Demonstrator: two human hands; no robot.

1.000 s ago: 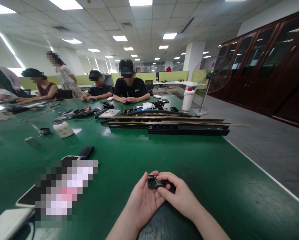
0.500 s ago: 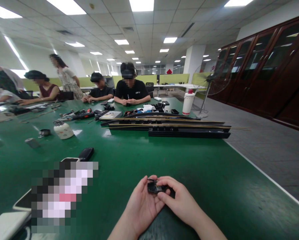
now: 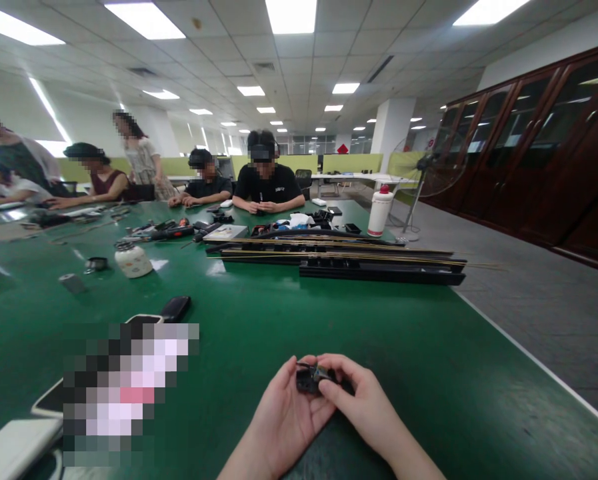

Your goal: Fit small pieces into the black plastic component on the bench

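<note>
Left hand (image 3: 293, 417): palm up, under black part (image 3: 309, 380) | right hand (image 3: 356, 393): thumb and fingers on its right end | table (image 3: 403, 347): phone (image 3: 123, 383) left, black strips (image 3: 381, 272) far, bottle (image 3: 379, 212) beyond them

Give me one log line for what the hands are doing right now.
left hand: cradling small dark part | right hand: fingers and thumb on it | place: above green table | part's identity: unclear
</note>
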